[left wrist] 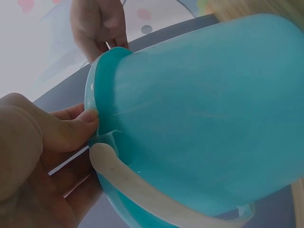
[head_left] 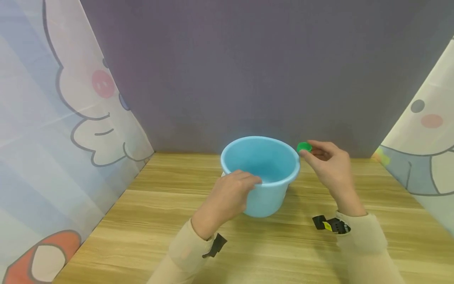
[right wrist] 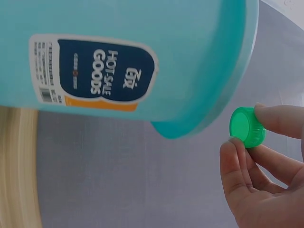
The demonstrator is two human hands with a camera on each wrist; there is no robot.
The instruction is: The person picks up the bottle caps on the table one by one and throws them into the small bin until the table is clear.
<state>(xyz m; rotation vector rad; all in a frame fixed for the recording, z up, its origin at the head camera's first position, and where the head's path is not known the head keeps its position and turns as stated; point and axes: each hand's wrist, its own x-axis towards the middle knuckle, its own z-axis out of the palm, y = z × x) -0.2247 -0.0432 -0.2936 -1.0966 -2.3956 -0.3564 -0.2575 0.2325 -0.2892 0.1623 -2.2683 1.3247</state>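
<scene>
A light blue plastic bucket stands on the wooden table, its open mouth facing up. My left hand grips its near-left rim, thumb outside and fingers over the edge. In the left wrist view the bucket's white handle hangs down along the side, close below that thumb. Just right of the rim, my right hand pinches a green bottle cap between thumb and fingertips. The cap has a ridged side. A dark blue label shows on the bucket in the right wrist view.
The wood-grain table runs back to a grey wall panel. Cartoon-printed curtains hang on the left and right sides. A black strap device sits at the right cuff, and another dark piece at the left.
</scene>
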